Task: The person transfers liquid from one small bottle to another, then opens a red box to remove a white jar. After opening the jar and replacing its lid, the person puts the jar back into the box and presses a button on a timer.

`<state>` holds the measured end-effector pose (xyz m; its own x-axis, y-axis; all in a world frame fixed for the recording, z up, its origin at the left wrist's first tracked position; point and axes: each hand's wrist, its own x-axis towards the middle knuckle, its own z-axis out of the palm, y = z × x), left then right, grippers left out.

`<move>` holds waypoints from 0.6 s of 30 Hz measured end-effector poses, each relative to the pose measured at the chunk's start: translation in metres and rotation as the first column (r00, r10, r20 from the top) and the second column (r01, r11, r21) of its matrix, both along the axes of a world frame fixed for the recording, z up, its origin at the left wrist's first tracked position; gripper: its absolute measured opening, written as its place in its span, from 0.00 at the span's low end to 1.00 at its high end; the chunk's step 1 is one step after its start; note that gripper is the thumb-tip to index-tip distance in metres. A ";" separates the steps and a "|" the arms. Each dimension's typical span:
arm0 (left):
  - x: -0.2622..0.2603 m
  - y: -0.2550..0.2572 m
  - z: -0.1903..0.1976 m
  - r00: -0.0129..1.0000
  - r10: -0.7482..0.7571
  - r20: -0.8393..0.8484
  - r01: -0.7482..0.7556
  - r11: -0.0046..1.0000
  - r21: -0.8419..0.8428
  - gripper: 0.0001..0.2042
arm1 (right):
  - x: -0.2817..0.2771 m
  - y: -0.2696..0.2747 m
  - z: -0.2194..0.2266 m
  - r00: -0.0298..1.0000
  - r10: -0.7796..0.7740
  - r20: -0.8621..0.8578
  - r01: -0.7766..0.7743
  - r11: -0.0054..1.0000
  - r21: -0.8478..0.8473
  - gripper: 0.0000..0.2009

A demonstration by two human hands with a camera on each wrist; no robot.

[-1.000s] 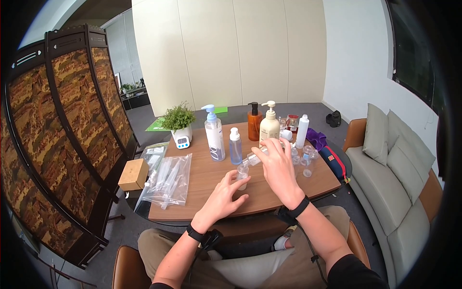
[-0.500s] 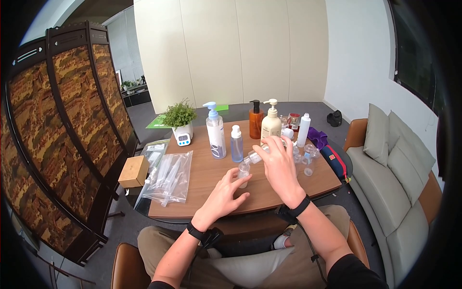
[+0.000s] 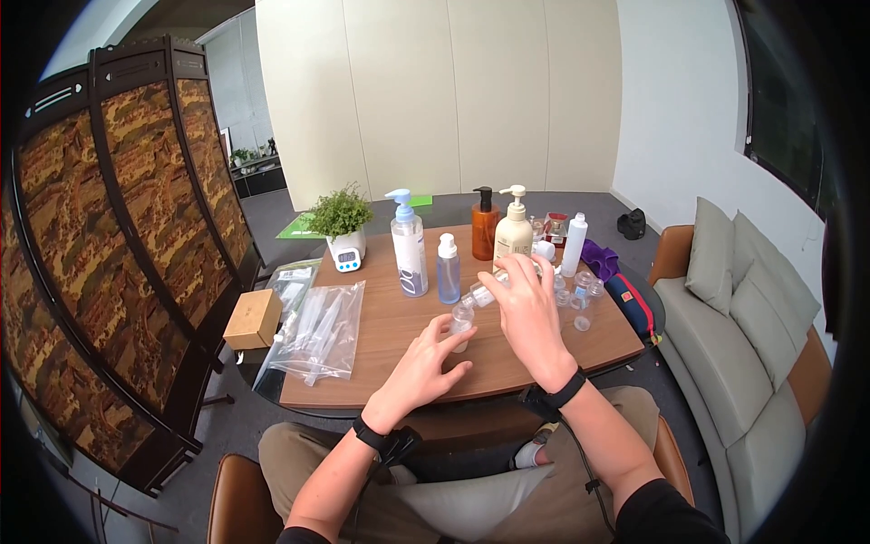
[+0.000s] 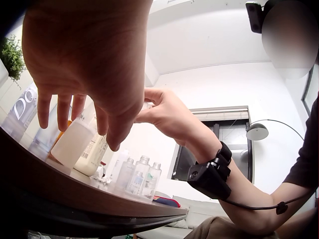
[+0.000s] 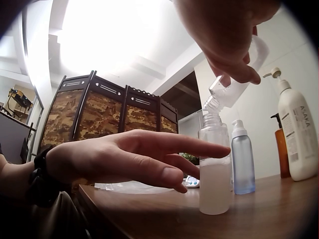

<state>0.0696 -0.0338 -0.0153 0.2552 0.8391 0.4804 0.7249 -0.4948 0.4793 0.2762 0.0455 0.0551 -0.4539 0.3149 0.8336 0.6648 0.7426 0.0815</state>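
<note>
Brown wood tops the table (image 3: 390, 317), where an upright clear bottle (image 5: 214, 172) holding cloudy liquid (image 5: 214, 193) stands toward the near side. Spread and nearly straight, the left hand's (image 3: 419, 367) fingers flank it, the index finger (image 5: 199, 146) across its near side. The right hand (image 3: 528, 317) grips a tilted bottle (image 5: 234, 93), whose neck meets the upright one's mouth. Just beyond, slightly left, stands a blue bottle (image 3: 449, 280).

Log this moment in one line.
left hand: beside standing bottle | right hand: holds tilted bottle, neck at standing bottle's neck | standing bottle: cloudy liquid
</note>
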 end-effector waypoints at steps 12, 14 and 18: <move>0.000 0.001 -0.002 1.000 -0.009 0.005 0.009 1.000 0.013 0.29 | -0.001 -0.001 -0.001 0.999 -0.023 0.027 0.022 1.000 0.011 0.18; 0.001 0.000 -0.001 1.000 -0.010 0.003 0.010 1.000 0.014 0.29 | -0.002 -0.002 -0.001 0.999 -0.021 0.030 0.021 1.000 0.013 0.18; 0.001 0.000 -0.001 1.000 -0.008 -0.002 0.008 1.000 0.016 0.29 | -0.003 -0.003 -0.001 0.998 -0.047 0.036 0.046 0.999 0.021 0.17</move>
